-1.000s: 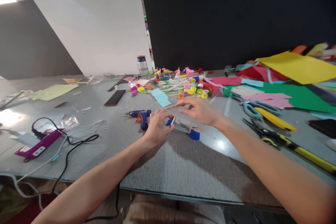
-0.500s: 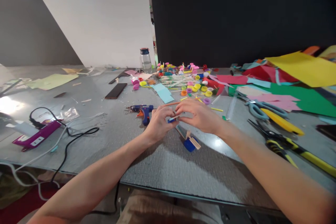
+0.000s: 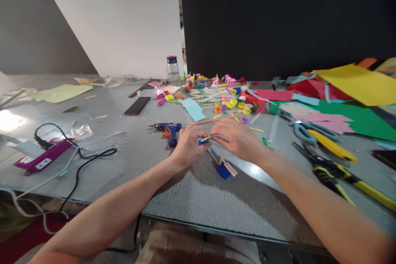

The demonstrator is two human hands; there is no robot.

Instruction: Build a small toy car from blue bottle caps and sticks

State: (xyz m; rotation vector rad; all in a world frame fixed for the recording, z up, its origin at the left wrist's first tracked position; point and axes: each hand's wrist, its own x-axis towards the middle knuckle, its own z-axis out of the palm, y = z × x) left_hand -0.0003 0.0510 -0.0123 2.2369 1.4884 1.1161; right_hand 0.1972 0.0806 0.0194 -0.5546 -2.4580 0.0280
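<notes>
My left hand (image 3: 189, 144) is closed around a small blue piece (image 3: 203, 142), most of it covered by the fingers. Against that piece, my right hand (image 3: 239, 139) pinches a thin wooden stick (image 3: 209, 137) between thumb and fingertips. The two hands nearly meet just above the table. A longer brownish stick (image 3: 206, 122) shows behind the knuckles; whether a hand touches it I cannot tell. Below the hands lies a blue block-like piece (image 3: 224, 170) with short wooden sticks (image 3: 230, 168) on it. Beside my left hand rests a blue glue gun (image 3: 172, 132).
Black-and-yellow pliers (image 3: 328, 165), grey-handled scissors (image 3: 305, 130) and a yellow cutter (image 3: 334, 144) lie right. A dark phone (image 3: 137, 106) and a purple power strip (image 3: 46, 157) with cables are left. Colored rings, paper and a bottle (image 3: 173, 69) stand farther back.
The right fingers have shifted slightly on the thin wooden stick. Both hands stay close together at the same place, and the camera view has moved a little.
</notes>
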